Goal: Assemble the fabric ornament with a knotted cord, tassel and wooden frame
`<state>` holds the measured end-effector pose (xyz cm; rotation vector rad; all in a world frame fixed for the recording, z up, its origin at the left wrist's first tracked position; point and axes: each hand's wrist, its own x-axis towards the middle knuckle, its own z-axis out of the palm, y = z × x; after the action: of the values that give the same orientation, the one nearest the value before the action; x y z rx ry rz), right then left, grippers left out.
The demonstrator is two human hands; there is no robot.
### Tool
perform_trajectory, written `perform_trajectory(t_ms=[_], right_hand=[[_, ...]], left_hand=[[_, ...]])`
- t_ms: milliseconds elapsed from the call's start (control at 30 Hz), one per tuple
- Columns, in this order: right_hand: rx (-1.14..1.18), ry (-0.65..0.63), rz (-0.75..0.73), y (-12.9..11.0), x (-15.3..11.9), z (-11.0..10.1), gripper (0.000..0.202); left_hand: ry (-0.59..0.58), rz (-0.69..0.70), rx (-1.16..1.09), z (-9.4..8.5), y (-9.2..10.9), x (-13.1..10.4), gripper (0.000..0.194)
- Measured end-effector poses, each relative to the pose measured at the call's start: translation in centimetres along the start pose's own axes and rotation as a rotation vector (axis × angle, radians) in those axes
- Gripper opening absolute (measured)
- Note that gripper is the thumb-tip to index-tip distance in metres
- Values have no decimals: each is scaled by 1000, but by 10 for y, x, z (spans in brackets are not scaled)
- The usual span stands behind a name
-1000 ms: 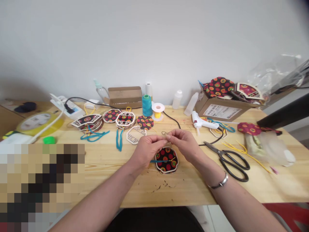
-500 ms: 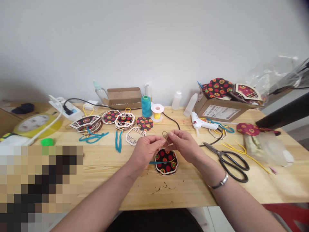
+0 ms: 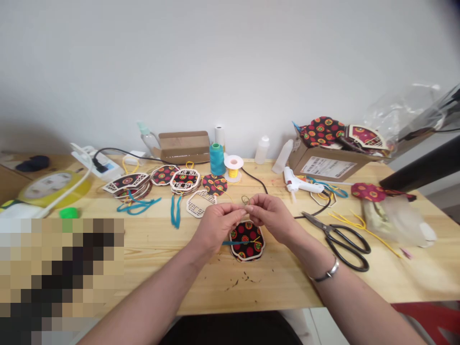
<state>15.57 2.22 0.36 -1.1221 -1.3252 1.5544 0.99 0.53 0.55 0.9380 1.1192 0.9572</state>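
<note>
My left hand (image 3: 224, 220) and my right hand (image 3: 269, 215) meet fingertip to fingertip, both pinching a thin, dark yellowish cord (image 3: 245, 199) whose small loop stands up above the fingers. Just below them on the table lies a black patterned fabric piece (image 3: 247, 242) with red and orange circles and a pale scalloped frame. A teal strand (image 3: 232, 243) and a short yellow cord end (image 3: 256, 239) rest across it. Beyond my left hand sits a bare wooden lattice frame (image 3: 201, 204).
Black-handled scissors (image 3: 332, 235) and a white glue gun (image 3: 300, 183) lie to the right. A teal thread cone (image 3: 217, 160) and a yellow cord spool (image 3: 233, 167) stand behind. Framed ornaments (image 3: 185, 179) are stacked at left. A cardboard box (image 3: 325, 164) holds more fabric pieces.
The fingertips of both hands have drawn together on the cord, and its upright loop looks smaller. The fabric piece below has stayed in place.
</note>
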Motion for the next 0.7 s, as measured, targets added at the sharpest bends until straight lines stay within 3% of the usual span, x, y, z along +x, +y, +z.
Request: perform_trajectory(t_ms=[433,700], right_hand=[[-327,133,-163,6,4,-10,17],[-227,127,-156,4,3,-7,15]], left_hand=[[-33,5,8,-3,3,1,25],[-31,11,34,-2,4,-1,27]])
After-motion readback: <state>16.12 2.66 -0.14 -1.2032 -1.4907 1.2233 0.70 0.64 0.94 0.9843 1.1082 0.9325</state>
